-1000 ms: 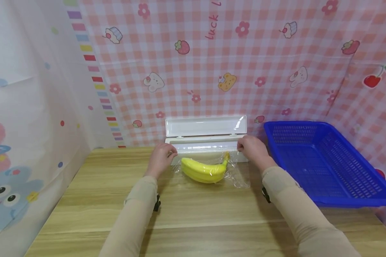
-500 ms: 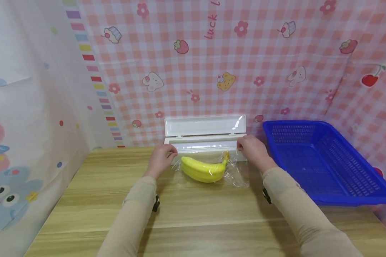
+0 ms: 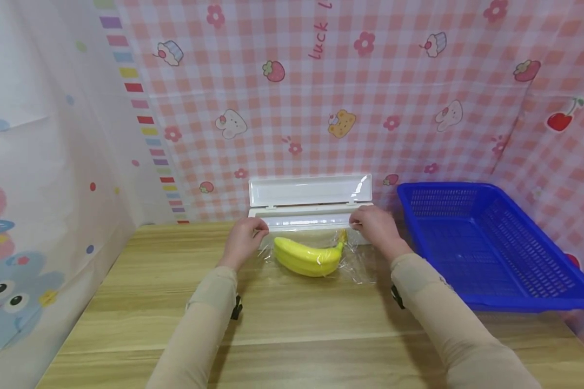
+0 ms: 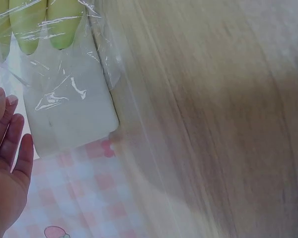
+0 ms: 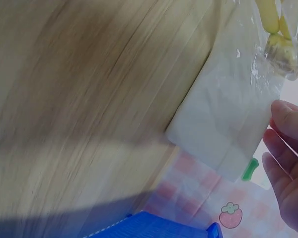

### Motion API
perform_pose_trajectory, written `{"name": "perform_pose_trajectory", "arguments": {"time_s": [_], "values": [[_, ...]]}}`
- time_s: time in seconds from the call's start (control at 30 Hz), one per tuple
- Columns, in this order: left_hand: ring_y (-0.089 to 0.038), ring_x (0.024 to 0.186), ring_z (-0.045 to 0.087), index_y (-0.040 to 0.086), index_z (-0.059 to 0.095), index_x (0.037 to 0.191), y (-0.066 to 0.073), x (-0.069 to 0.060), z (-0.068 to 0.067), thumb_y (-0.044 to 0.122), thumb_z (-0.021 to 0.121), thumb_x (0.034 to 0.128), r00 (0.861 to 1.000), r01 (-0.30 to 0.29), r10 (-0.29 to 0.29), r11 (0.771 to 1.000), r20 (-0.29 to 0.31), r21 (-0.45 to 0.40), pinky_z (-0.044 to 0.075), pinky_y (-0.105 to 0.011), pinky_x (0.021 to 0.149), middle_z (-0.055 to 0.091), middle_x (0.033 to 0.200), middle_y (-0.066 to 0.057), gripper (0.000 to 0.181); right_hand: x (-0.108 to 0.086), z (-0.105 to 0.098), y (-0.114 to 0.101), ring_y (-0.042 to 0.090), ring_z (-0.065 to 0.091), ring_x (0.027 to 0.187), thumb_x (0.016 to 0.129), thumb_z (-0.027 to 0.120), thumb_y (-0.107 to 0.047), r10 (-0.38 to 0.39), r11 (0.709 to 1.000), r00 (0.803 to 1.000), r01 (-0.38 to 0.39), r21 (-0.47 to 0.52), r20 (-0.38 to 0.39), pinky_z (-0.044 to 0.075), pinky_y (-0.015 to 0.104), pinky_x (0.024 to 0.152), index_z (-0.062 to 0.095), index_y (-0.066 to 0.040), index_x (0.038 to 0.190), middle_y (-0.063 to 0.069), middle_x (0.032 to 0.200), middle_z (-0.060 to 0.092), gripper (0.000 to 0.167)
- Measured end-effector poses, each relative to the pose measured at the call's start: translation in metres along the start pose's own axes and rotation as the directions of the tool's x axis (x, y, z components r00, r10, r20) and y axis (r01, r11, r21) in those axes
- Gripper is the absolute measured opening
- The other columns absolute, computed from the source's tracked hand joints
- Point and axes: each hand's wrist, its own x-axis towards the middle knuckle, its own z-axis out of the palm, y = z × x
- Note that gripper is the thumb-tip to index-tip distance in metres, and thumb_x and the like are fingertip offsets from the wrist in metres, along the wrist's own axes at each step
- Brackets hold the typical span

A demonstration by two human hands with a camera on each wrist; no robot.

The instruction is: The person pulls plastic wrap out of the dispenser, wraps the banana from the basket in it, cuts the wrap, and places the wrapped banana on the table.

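On the right, passage is being blocked by the basket. Behind the box, the way is being barred by the raised lid and curtain. Front access is being obstructed by the banana and clear film, while room over the tabletop is being left between the sleeves.

It's a makeshift booth — printed cloth hangs around a wood-grain table.

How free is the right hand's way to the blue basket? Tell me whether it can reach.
Probably yes: the blue basket stands open beside the right forearm, with nothing visible between. The right hand seems to pinch clear film, so it would likely need to let go first.
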Motion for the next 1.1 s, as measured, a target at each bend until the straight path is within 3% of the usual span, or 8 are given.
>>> {"name": "perform_pose_trajectory", "arguments": {"time_s": [0.3, 0.73, 0.87, 1.1], "values": [[-0.027, 0.085, 0.064, 0.001, 0.07, 0.087, 0.002, 0.0, 0.0, 0.003, 0.073, 0.0865, 1.0, 0.023, -0.023, 0.999, -0.011, -0.047, 0.053, -0.044, 0.084, 0.07, 0.088, -0.009, 0.004, 0.006, 0.0, -0.004, 0.023, 0.061, 0.077, 0.082, 0.076, -0.003, 0.032, 0.999, 0.999, -0.032, 0.03, 0.022, 0.052, 0.041, 0.067, 0.068, -0.013, 0.076, 0.002, 0.079, 0.065, 0.013], [-0.027, 0.086, 0.064, 0.001, 0.07, 0.089, 0.003, -0.001, 0.0, 0.003, 0.072, 0.0873, 0.997, 0.072, -0.071, 0.994, 0.009, -0.079, 0.054, -0.043, 0.083, 0.07, 0.089, -0.009, 0.004, -0.001, -0.004, 0.0, 0.025, 0.06, 0.081, 0.085, 0.073, -0.006, -0.014, 0.999, 0.999, 0.012, 0.046, 0.043, 0.053, 0.041, 0.071, 0.067, -0.01, 0.079, 0.004, 0.08, 0.064, 0.009], [-0.027, 0.086, 0.064, 0.0, 0.069, 0.088, 0.004, -0.002, -0.002, 0.002, 0.072, 0.0865, 0.998, 0.062, -0.061, 0.994, 0.009, -0.095, 0.055, -0.043, 0.084, 0.07, 0.089, -0.009, 0.004, -0.002, -0.004, 0.001, 0.024, 0.059, 0.079, 0.086, 0.069, -0.006, -0.033, 0.998, 0.998, 0.03, 0.05, 0.061, 0.052, 0.04, 0.072, 0.066, -0.011, 0.08, 0.002, 0.078, 0.064, 0.008], [-0.028, 0.087, 0.065, 0.0, 0.069, 0.087, 0.002, -0.003, -0.003, 0.003, 0.073, 0.0864, 1.0, -0.007, 0.009, 0.998, 0.026, -0.068, 0.053, -0.045, 0.086, 0.071, 0.088, -0.01, 0.005, -0.006, -0.005, 0.0, 0.022, 0.055, 0.071, 0.086, 0.069, -0.006, -0.029, 0.998, 0.996, 0.024, 0.056, 0.084, 0.051, 0.038, 0.066, 0.064, -0.011, 0.08, 0.0, 0.074, 0.06, 0.009]]}}
